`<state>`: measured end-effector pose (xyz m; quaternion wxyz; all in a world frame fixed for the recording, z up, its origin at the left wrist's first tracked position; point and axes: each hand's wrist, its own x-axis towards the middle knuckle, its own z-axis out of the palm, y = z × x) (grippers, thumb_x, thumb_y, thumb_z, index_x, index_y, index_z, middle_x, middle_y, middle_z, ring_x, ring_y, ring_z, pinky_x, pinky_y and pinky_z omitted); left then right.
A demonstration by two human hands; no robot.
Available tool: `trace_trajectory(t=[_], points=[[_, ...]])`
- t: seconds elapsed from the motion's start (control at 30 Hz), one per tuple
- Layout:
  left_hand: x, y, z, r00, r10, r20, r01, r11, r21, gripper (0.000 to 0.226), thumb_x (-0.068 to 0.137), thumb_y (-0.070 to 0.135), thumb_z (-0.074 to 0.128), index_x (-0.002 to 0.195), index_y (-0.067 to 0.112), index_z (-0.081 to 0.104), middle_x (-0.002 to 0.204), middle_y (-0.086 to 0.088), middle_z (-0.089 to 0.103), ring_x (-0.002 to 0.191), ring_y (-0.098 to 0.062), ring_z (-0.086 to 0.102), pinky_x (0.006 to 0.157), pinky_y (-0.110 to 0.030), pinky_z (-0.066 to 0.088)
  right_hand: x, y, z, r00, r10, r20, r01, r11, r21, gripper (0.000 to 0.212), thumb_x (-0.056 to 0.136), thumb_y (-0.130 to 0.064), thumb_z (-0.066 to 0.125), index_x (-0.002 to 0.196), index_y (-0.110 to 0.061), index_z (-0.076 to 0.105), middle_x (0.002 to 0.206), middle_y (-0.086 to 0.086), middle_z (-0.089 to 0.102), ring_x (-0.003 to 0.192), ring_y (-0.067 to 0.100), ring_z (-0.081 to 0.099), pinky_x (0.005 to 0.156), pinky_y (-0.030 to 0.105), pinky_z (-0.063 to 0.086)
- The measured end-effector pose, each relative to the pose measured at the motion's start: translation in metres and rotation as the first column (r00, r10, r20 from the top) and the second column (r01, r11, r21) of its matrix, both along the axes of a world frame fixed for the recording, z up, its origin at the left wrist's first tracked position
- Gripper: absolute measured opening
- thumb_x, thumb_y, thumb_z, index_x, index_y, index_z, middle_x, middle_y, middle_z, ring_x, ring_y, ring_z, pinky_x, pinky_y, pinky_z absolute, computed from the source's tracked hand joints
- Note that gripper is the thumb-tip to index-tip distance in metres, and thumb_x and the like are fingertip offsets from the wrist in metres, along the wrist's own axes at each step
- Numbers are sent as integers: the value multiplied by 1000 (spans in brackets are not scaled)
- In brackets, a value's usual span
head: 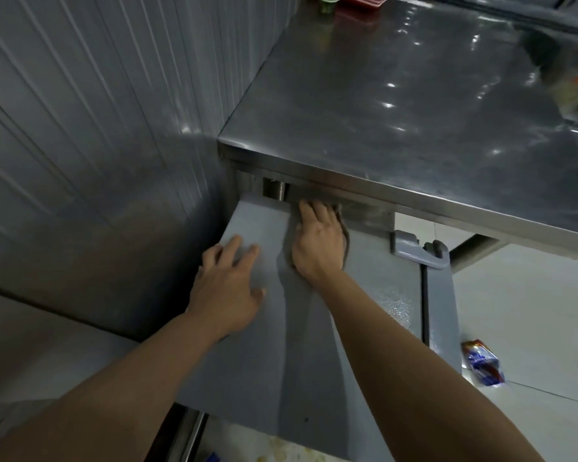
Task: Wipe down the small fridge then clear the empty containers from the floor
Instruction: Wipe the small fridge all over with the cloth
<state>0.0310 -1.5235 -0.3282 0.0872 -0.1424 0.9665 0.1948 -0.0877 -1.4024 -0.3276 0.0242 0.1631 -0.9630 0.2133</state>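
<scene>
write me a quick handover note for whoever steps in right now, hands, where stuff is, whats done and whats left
Right hand: flat on a grey cloth, pressing it onto the top of the small fridge near its back edge, just under the steel table.
Left hand: open, palm down on the fridge top, bracing; holds nothing.
Done: wiping of the fridge top is under way; how much has been covered cannot be told.
Left: finish the fridge, then clear the floor. A blue and red wrapper lies on the tiles right of the fridge; more litter shows at the bottom edge, too cropped to identify.
</scene>
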Motion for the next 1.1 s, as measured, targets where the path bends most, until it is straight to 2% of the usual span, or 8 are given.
trace_trajectory(t=[0.1,0.17,0.27,0.47,0.6,0.8,0.93,1.1], points=[[1,-1,2,999,-19,27,18,1000,7,73,89,48,49,148,34,8,157,9,-7,138,-21,-3,113,-43,22,1,-2,2,986,159,54,-161,986,50,50,91,-20,40,141,-16,37,149,8,32,138,28,25,116,40,19],[4,-2,4,999,-25,22,25,1000,2,71,90,47,47,148,34,8,157,9,-9,140,-21,-5,114,-42,21,-1,22,3,994,85,68,-92,991,100,53,89,-20,41,141,-19,35,150,7,28,139,29,23,116,41,17],[10,0,7,999,-9,31,9,1000,12,69,92,43,45,149,31,7,157,7,-11,142,-21,-8,114,-44,21,2,64,4,988,-143,63,136,985,109,46,94,-27,38,140,-21,37,149,8,28,137,27,23,114,41,16],[25,1,7,998,42,45,-43,999,24,67,94,43,42,149,30,6,157,4,-15,143,-25,-1,107,-40,31,5,50,1,983,-181,8,180,980,91,47,94,-21,39,140,-13,38,145,12,35,136,32,26,116,38,13],[26,1,4,999,39,35,-39,999,15,68,94,46,40,149,32,2,157,4,-17,144,-24,-3,109,-41,29,2,27,-2,996,-89,-22,90,992,87,49,91,-17,41,140,-13,39,143,12,39,134,31,30,117,38,12],[28,1,3,999,42,25,-43,999,15,68,93,48,40,148,35,1,156,7,-17,145,-22,-3,110,-39,29,4,-31,-2,987,158,-2,-157,986,51,52,89,-17,42,140,-14,37,144,10,38,132,30,33,113,38,22],[25,1,4,997,66,48,-68,997,29,70,92,49,43,147,38,2,156,10,-19,145,-20,-4,111,-38,27,-3,-73,-2,932,361,31,-361,932,15,49,91,-17,44,139,-15,39,144,7,37,133,27,33,111,38,26],[32,-1,11,991,97,97,-107,989,102,79,93,41,47,149,24,-6,155,11,-23,145,-17,-6,115,-36,21,-27,-82,-2,854,513,80,-517,856,28,41,95,-18,41,135,-17,47,142,6,41,127,27,38,106,35,31]])
